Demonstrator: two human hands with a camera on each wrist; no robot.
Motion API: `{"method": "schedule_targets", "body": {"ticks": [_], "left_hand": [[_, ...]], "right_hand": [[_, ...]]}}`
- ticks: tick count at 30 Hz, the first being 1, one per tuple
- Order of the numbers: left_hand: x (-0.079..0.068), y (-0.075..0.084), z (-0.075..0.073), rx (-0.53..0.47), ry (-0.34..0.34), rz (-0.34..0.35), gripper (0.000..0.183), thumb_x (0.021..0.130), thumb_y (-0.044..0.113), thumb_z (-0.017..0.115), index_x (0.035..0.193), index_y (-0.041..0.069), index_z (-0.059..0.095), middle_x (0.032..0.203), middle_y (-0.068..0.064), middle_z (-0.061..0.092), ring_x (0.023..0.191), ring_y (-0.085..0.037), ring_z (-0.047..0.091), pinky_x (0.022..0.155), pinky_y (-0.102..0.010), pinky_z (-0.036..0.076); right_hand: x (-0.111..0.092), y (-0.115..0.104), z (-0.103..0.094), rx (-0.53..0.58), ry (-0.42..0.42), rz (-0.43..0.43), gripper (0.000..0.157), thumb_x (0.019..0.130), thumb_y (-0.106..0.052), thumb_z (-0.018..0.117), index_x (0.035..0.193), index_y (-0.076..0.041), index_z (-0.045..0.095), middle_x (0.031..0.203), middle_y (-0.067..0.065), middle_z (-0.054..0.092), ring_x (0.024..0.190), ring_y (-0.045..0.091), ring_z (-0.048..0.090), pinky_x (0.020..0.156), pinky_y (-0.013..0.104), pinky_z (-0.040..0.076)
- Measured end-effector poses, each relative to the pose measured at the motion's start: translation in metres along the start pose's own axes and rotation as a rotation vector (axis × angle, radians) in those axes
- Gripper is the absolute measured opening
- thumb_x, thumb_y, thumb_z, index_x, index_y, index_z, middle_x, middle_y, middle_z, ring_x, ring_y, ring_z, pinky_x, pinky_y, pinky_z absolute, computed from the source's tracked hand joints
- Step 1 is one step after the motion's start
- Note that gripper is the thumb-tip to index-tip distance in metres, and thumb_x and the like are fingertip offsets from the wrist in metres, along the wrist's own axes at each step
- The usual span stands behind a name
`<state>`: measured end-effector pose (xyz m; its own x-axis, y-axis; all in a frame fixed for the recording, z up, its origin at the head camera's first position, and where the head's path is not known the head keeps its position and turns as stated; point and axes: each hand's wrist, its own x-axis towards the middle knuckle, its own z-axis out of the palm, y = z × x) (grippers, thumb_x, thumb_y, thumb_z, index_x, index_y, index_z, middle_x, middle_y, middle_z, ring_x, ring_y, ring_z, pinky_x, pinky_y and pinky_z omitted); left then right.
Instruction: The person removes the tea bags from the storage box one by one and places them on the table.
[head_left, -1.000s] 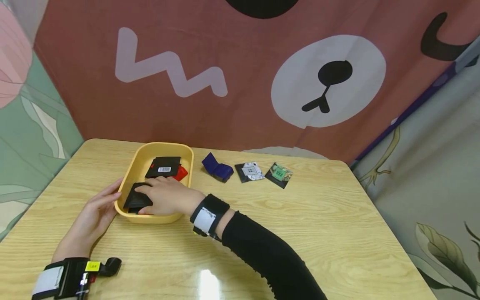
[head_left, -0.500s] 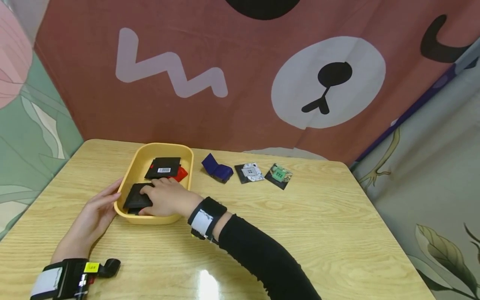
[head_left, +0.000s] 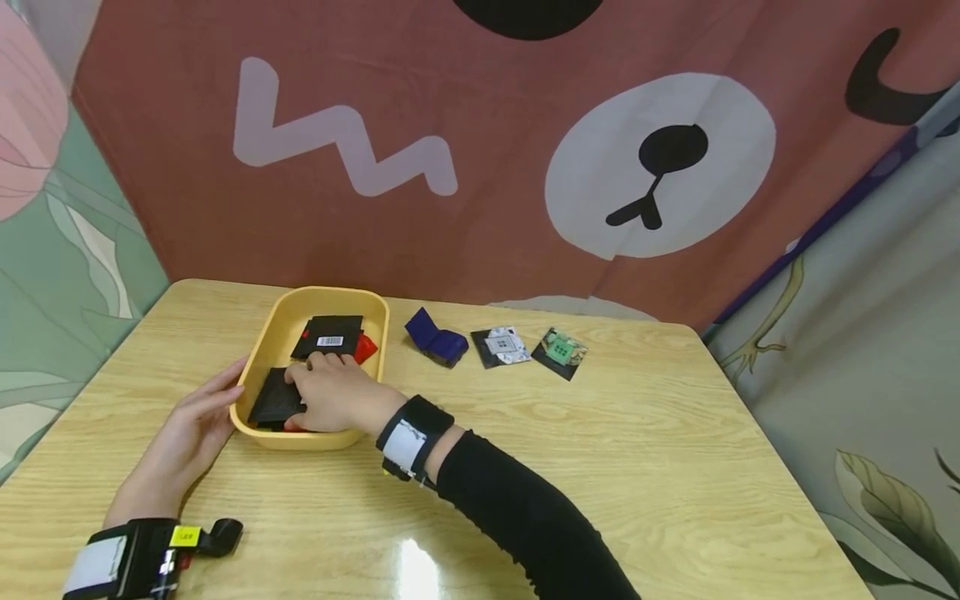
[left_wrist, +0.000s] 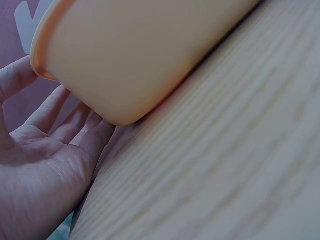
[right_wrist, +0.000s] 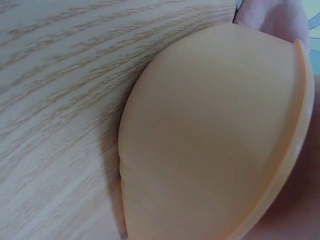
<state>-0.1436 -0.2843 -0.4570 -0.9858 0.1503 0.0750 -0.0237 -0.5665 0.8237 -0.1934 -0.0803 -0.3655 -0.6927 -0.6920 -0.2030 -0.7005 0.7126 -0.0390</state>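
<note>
A yellow plastic bin (head_left: 322, 443) stands at the table's left, with flat black packets inside. My left hand (head_left: 193, 429) touches its left side from outside, fingers fairly straight along the wall and thumb by the rim; in the left wrist view the hand (left_wrist: 45, 160) supports the bin's corner (left_wrist: 135, 60). Inside the bin, my right hand (head_left: 333, 396) curls its fingers and thumb at the right edge of a black packet (head_left: 274, 398) at the near end. The palm hides part of this pile. In the right wrist view, the bin wall (right_wrist: 200, 130) hides the right fingers.
Farther back in the bin lie a black packet with a barcode label (head_left: 330, 340) and a red packet (head_left: 366, 348). Right of the bin are a dark blue folded item (head_left: 438, 340), a black-and-white square packet (head_left: 501, 346) and a green-and-black one (head_left: 560, 352). A curtain (head_left: 480, 250) hangs behind the table.
At the near pile, the black packet's edge by my right fingers has shifted, and a bit of red now shows beside the thumb. My left hand and the bin have stayed put.
</note>
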Motion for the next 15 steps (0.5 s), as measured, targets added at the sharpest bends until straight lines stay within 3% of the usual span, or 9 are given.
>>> {"method": "schedule_targets", "body": {"ticks": [3, 8, 13, 15], "left_hand": [[-0.001, 0.0, -0.001, 0.019, 0.015, -0.005, 0.042, 0.105, 0.0, 0.039, 0.13, 0.024, 0.062, 0.146, 0.005, 0.039, 0.116, 0.001, 0.053, 0.095, -0.015, 0.045], [-0.003, -0.001, -0.002, 0.068, 0.052, -0.04, 0.043, 0.105, 0.006, 0.042, 0.141, 0.027, 0.054, 0.162, -0.002, 0.011, 0.116, 0.004, 0.052, 0.096, -0.014, 0.044], [-0.003, 0.0, -0.001, 0.078, 0.074, -0.059, 0.049, 0.106, 0.008, 0.043, 0.151, 0.026, 0.041, 0.166, 0.0, 0.001, 0.116, 0.004, 0.052, 0.095, -0.015, 0.045], [-0.002, -0.001, 0.0, 0.062, 0.077, -0.058, 0.047, 0.105, 0.007, 0.044, 0.148, 0.026, 0.046, 0.165, -0.001, 0.002, 0.115, 0.004, 0.053, 0.095, -0.015, 0.045]], "right_hand": [[-0.002, -0.001, 0.0, 0.002, 0.023, -0.015, 0.063, 0.088, -0.061, 0.063, 0.141, -0.031, 0.048, 0.128, -0.008, 0.049, 0.121, 0.01, 0.044, 0.103, 0.03, 0.035], [-0.009, -0.001, -0.004, 0.006, 0.069, -0.039, 0.064, 0.088, -0.061, 0.063, 0.142, -0.029, 0.048, 0.126, -0.006, 0.048, 0.119, 0.01, 0.044, 0.101, 0.028, 0.036], [-0.018, 0.008, -0.01, 0.026, 0.148, -0.063, 0.066, 0.089, -0.058, 0.063, 0.144, -0.025, 0.048, 0.132, -0.001, 0.046, 0.118, 0.012, 0.043, 0.101, 0.026, 0.037], [-0.022, 0.014, -0.012, 0.032, 0.193, -0.071, 0.068, 0.09, -0.057, 0.063, 0.146, -0.023, 0.046, 0.135, 0.002, 0.045, 0.12, 0.014, 0.042, 0.101, 0.025, 0.037]]}}
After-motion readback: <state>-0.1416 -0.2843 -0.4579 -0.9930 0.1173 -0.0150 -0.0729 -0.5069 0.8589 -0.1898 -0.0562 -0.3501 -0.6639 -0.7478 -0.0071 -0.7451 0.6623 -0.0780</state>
